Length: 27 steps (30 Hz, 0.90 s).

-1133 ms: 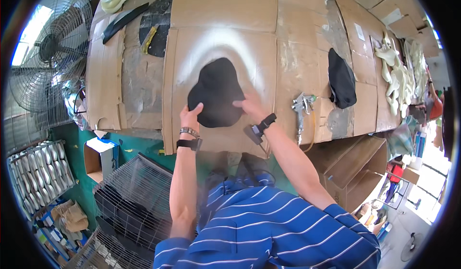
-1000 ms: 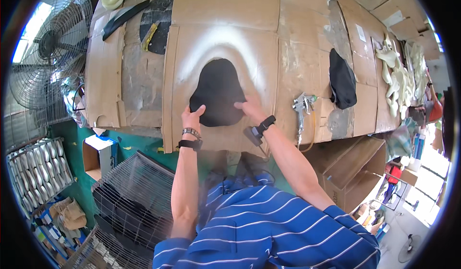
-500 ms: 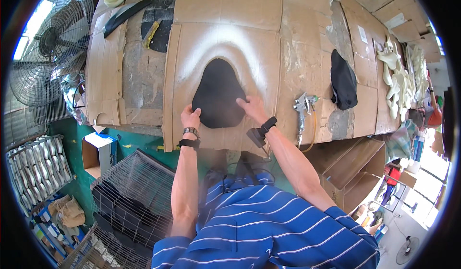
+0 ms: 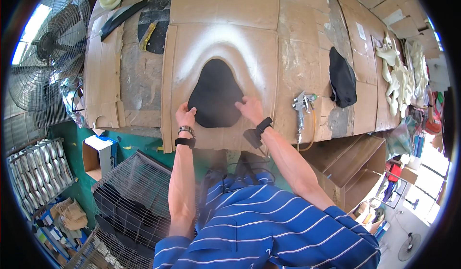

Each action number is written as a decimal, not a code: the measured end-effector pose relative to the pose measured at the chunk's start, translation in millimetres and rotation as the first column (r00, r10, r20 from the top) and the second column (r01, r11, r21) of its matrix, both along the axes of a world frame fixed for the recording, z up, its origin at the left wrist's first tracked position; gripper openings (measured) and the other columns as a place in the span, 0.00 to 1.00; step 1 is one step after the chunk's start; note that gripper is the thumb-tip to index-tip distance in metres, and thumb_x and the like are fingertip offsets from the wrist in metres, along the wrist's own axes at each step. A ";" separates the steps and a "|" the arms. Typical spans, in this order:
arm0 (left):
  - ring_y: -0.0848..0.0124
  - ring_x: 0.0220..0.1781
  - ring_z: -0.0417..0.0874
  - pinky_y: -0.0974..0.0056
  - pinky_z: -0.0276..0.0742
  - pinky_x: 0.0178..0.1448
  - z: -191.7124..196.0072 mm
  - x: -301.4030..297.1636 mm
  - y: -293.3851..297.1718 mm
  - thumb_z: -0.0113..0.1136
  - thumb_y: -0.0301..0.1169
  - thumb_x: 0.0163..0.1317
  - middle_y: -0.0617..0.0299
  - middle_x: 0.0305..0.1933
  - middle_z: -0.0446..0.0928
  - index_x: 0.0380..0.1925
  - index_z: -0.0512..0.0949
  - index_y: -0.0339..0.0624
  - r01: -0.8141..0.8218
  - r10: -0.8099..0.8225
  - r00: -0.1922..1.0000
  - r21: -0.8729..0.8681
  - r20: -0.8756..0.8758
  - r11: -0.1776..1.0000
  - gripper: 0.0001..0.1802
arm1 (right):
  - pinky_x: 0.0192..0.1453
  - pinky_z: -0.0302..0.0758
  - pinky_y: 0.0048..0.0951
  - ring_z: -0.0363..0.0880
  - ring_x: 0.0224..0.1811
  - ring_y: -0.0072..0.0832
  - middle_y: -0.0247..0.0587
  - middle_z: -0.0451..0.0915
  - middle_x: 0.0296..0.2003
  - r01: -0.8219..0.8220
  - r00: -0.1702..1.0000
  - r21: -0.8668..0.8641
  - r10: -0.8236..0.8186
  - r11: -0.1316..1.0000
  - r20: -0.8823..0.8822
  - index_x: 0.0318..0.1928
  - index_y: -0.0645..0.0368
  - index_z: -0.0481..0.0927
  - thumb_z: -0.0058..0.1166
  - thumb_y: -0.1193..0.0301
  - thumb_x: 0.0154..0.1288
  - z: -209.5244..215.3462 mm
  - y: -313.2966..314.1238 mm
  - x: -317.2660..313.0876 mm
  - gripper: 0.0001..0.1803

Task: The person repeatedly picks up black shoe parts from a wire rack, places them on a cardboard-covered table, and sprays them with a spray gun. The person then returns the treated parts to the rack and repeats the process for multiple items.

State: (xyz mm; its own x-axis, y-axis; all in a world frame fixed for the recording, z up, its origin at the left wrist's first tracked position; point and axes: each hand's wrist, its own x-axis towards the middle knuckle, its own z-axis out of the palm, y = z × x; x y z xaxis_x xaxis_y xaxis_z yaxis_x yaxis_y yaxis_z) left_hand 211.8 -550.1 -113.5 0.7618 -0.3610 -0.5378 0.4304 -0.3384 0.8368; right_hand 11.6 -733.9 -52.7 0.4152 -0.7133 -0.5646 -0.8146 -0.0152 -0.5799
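Note:
A black, rounded-triangular sheet or pad (image 4: 216,94) lies on the cardboard-covered table in front of me, its narrow end pointing away. My left hand (image 4: 185,117) pinches its near left edge between thumb and fingers. At the near right edge, my right hand (image 4: 250,109) grips the same piece, thumb on top. The fingertips underneath are hidden. A pale sprayed band arches over the cardboard (image 4: 223,146) beyond the pad.
Right of my right hand rests a metal spray gun (image 4: 303,107) with an orange hose. Beyond it lies a black fabric piece (image 4: 343,79), then several cream moulded pieces (image 4: 393,77). A wire cage (image 4: 139,187) and large fan (image 4: 48,43) stand left. An open carton (image 4: 357,166) sits below right.
My left hand has shifted slightly left, and the pad's left edge with it. Both hands keep their hold. The whole view has also shifted a little.

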 end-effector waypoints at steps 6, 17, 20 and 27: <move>0.65 0.50 0.84 0.57 0.82 0.50 42.1 3.6 -6.6 0.60 0.19 0.66 0.58 0.51 0.81 0.61 0.74 0.33 -0.054 0.035 0.949 -0.054 -0.314 0.997 0.22 | 0.43 0.78 0.52 0.83 0.38 0.60 0.61 0.83 0.30 0.048 0.999 0.005 -0.048 0.999 0.001 0.30 0.63 0.81 0.64 0.59 0.59 -3.4 -0.8 -2.0 0.17; 0.70 0.43 0.83 0.61 0.80 0.42 45.3 2.7 -2.9 0.63 0.20 0.62 0.61 0.47 0.82 0.57 0.77 0.38 -0.043 0.051 0.981 0.042 -0.190 0.998 0.22 | 0.44 0.79 0.53 0.84 0.39 0.59 0.60 0.83 0.31 0.053 0.999 -0.005 -0.053 0.999 -0.005 0.29 0.62 0.81 0.64 0.59 0.58 -8.5 0.2 -0.4 0.17; 0.68 0.42 0.84 0.60 0.81 0.43 48.8 0.9 -4.2 0.64 0.19 0.60 0.59 0.45 0.82 0.54 0.78 0.39 0.006 0.002 0.998 0.155 -0.056 0.988 0.21 | 0.44 0.79 0.52 0.84 0.39 0.58 0.60 0.84 0.31 0.055 0.998 0.003 -0.055 0.998 -0.017 0.29 0.62 0.81 0.64 0.59 0.58 -4.2 -0.4 0.7 0.17; 0.61 0.40 0.83 0.62 0.80 0.48 101.8 -36.3 -34.9 0.60 0.17 0.53 0.55 0.37 0.80 0.43 0.80 0.42 0.248 -0.365 0.682 0.269 0.633 0.930 0.16 | 0.45 0.80 0.51 0.84 0.40 0.57 0.60 0.84 0.33 0.044 0.998 -0.043 -0.046 0.998 -0.048 0.33 0.62 0.84 0.64 0.59 0.58 0.4 1.9 2.4 0.16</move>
